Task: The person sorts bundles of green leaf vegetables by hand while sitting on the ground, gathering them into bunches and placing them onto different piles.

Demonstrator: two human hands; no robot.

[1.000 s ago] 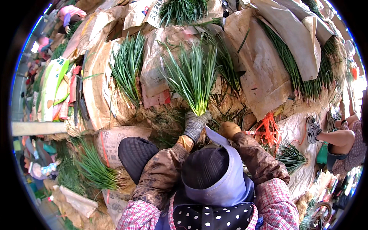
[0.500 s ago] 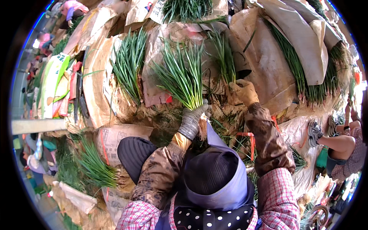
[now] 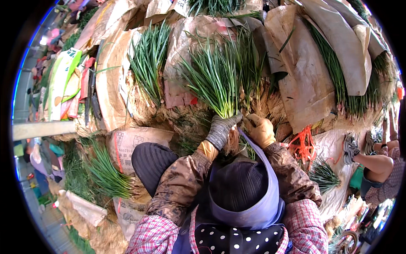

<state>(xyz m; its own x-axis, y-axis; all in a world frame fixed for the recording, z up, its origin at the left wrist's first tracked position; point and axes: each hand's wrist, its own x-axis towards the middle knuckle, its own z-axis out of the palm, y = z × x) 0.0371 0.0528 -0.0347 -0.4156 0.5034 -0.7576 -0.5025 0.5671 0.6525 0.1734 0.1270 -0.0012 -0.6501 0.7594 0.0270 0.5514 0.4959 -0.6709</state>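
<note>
My left hand (image 3: 220, 132), in a grey glove with a tan cuff, is wrapped round a bunch of green onions (image 3: 216, 80). Its long green leaves fan upward and the pale stems run down through my fist. Stringy roots (image 3: 232, 142) hang below the fist, over my lap. My right hand (image 3: 259, 129), in a tan glove, is beside the bunch's base with its fingers curled together; whatever they may hold is hidden. Just beyond that hand, more green onions (image 3: 249, 63) lean on the pile, partly behind the bunch.
More green onions (image 3: 150, 61) lie at the left under brown sacking (image 3: 112, 80); others (image 3: 327, 63) lie at the right under sacks (image 3: 296, 72). A loose bunch (image 3: 111, 175) rests at lower left. Red ties (image 3: 303, 146) lie near my right forearm. Another person's leg (image 3: 374, 167) is at right.
My right hand has come back from the onions on the pile to beside the bunch in my left hand. The view has shifted slightly, and more red ties show.
</note>
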